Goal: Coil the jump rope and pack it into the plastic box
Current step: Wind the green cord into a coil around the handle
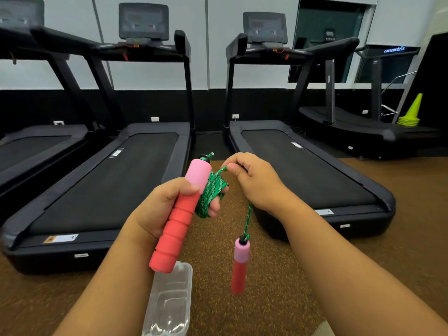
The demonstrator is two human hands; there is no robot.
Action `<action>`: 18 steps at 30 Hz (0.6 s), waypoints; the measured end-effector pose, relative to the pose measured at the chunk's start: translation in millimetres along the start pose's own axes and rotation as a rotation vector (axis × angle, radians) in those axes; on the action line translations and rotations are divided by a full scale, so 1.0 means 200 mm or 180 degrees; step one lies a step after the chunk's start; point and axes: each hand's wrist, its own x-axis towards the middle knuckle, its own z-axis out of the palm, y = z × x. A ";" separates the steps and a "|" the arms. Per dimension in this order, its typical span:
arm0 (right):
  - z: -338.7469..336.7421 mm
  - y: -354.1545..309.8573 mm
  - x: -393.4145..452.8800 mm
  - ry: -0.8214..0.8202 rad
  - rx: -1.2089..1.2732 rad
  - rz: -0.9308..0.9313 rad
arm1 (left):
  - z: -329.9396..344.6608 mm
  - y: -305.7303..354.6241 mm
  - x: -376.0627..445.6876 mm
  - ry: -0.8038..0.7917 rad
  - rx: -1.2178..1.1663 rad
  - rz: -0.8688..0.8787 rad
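We see red-and-pink handles, a green patterned rope, a clear box, and a brown speckled floor.

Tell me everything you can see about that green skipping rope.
The jump rope is a green braided cord flecked with white, with two foam handles, red with pink tops. Most of it is coiled round the fingers of the left hand, which also grips one handle. The right hand pinches the free stretch, from which the second handle dangles above the floor.
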 end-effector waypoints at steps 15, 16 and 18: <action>0.21 0.05 -0.14 -0.0367 -0.0095 0.0118 | 0.06 0.05 0.04 0.0135 -0.0616 0.0714; 0.22 0.04 -0.15 -0.0447 -0.0173 0.0089 | 0.06 0.05 0.04 0.0205 -0.0618 0.0761; 0.23 0.03 -0.19 -0.0584 -0.0278 0.0025 | 0.04 0.04 0.05 0.0373 -0.0673 0.0889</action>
